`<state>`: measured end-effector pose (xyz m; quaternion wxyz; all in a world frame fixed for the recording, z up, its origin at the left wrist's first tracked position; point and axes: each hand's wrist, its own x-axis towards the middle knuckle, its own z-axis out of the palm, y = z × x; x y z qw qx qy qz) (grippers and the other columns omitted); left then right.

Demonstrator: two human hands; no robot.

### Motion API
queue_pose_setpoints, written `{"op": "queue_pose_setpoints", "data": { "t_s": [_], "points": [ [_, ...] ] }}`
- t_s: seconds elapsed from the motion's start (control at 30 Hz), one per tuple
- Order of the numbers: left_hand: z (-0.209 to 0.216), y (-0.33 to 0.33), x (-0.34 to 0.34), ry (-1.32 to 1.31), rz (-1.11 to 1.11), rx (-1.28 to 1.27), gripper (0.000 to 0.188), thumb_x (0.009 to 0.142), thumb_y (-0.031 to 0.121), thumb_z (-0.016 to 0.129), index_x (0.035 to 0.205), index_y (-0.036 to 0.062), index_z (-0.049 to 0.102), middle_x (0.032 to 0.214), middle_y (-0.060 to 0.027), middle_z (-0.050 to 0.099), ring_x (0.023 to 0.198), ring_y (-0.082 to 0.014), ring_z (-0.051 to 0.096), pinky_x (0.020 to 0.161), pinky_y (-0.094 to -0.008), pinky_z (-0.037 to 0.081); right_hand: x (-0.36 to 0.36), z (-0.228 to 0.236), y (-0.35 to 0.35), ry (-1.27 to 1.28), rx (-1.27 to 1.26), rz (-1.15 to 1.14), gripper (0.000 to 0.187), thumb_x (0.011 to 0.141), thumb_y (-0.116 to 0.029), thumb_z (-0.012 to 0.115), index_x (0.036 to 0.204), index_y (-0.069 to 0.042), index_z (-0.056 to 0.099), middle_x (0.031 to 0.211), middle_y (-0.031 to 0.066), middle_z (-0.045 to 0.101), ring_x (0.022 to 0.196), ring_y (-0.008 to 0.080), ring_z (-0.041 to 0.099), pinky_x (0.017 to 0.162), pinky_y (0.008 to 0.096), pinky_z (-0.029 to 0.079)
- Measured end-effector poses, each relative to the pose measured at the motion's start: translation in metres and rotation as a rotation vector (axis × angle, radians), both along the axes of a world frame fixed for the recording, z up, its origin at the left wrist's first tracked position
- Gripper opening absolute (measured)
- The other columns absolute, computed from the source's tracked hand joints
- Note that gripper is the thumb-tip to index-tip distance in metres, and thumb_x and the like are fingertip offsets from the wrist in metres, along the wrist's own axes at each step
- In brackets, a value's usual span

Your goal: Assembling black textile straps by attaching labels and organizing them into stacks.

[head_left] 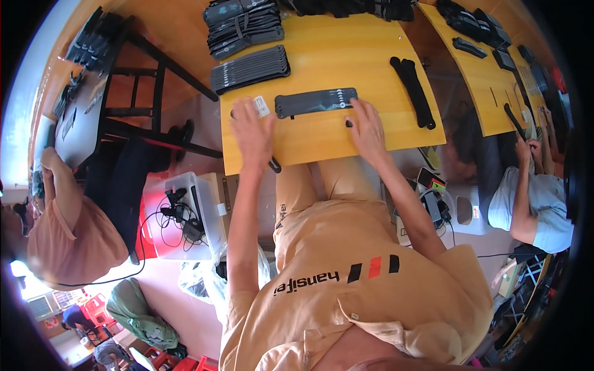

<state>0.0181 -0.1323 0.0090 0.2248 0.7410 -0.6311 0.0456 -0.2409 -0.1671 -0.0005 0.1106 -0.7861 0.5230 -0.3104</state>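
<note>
A flat dark grey sleeve or strap (315, 102) with small white print lies crosswise in front of me on the yellow table (346, 49). My right hand (369, 127) is at its right end, fingers stretched and thumb apart, fingertips by the edge. A small dark thing shows at that thumb; I cannot make out what it is. My left hand (250, 133) lies palm down left of the sleeve with its fingers extended. Beside its fingers is a white label (261, 106). From under it pokes the end of a black bar-like thing (275, 165), mostly hidden.
Stacked grey sleeves (250, 68) and a strapped bundle (244, 28) stand at the back left. Black straps (413, 93) lie at the right edge. A clear bin (185, 216) with cables is below left. People sit on both sides, one at another yellow table (482, 80).
</note>
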Motion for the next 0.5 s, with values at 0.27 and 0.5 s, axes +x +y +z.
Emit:
{"op": "queue_pose_setpoints", "data": {
  "t_s": [0.27, 0.5],
  "points": [
    [0.014, 0.108, 0.033, 1.398, 0.321, -0.208, 0.03, 0.093, 0.028, 0.048, 0.105, 0.0023, 0.057, 0.094, -0.0075, 0.063, 0.086, -0.0132, 0.06, 0.076, -0.025, 0.045, 0.092, 0.016, 0.087, -0.099, -0.012, 0.479, 0.053, 0.068, -0.021, 0.072, 0.114, -0.006, 0.052, 0.101, 0.0139, 0.051, 0.092, 0.03, 0.053, 0.08, 0.0378, 0.044],
    [-0.024, 0.147, -0.006, 1.677, 0.384, -0.046, 0.026, 0.092, 0.025, 0.05, 0.102, 0.0023, 0.058, 0.088, -0.0069, 0.064, 0.073, -0.0121, 0.061, 0.067, -0.0233, 0.048, 0.132, -0.011, 0.079, 0.022, 0.088, 0.358, 0.052, 0.066, -0.019, 0.072, 0.11, -0.003, 0.052, 0.091, 0.0119, 0.051, 0.082, 0.0273, 0.054, 0.068, 0.0368, 0.048]
  ]
}}
